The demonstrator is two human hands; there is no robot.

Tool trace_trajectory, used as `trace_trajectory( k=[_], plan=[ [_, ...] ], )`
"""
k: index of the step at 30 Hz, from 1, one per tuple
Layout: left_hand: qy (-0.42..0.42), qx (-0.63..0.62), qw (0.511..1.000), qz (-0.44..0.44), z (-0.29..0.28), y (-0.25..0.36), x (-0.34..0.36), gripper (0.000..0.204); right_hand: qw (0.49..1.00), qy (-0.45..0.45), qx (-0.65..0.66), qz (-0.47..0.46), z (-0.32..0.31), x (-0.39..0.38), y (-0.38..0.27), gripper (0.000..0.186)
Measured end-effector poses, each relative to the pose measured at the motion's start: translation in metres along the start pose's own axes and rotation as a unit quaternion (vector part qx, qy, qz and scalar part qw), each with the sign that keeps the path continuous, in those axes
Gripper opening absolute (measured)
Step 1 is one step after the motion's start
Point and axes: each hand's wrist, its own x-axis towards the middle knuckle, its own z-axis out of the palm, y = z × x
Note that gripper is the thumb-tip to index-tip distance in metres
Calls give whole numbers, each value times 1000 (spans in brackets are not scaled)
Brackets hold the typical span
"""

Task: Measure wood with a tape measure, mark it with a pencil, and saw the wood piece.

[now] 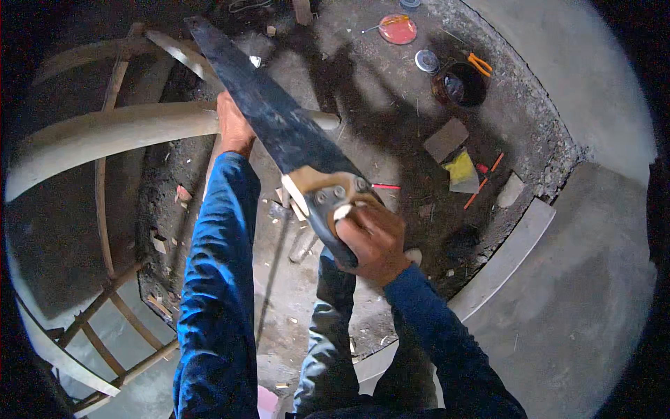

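Observation:
My right hand is closed round the handle of a handsaw. The saw's wide dark blade slants up and to the left, and its handle is brown and black. Beneath the blade, a long wooden plank runs in from the left, its end showing past the blade on the right. My left hand grips this plank close to the blade, with its fingers partly hidden. Whether the saw's teeth touch the wood, I cannot tell.
A wooden frame with rungs stands at the left. Orange-handled pliers, a dark bucket, a round silver tin and a red round container are at the far right. Wood scraps litter the floor; a low concrete edge lies right.

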Motion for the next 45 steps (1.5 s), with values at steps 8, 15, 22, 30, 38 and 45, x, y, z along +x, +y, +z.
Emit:
trace_trajectory(
  k=[8,15,22,30,38,45],
  plan=[
    [-13,70,996,44,-2,-5,4,29,999,3,-38,-10,-8,-28,4,30],
    [-19,126,987,101,3,-3,10,29,964,-104,38,243,-11,-52,-2,33],
    [-5,177,983,47,-1,8,5,26,999,-37,1,38,3,0,13,35],
    [-27,144,988,-56,-7,15,17,25,941,-50,-140,304,-60,-86,-27,38],
    [-207,-232,911,-270,-33,28,32,27,911,31,-188,365,-93,-135,-53,27],
    [-249,-244,890,-296,-39,29,43,20,887,-89,-194,410,-102,-94,-76,25]
  ],
)
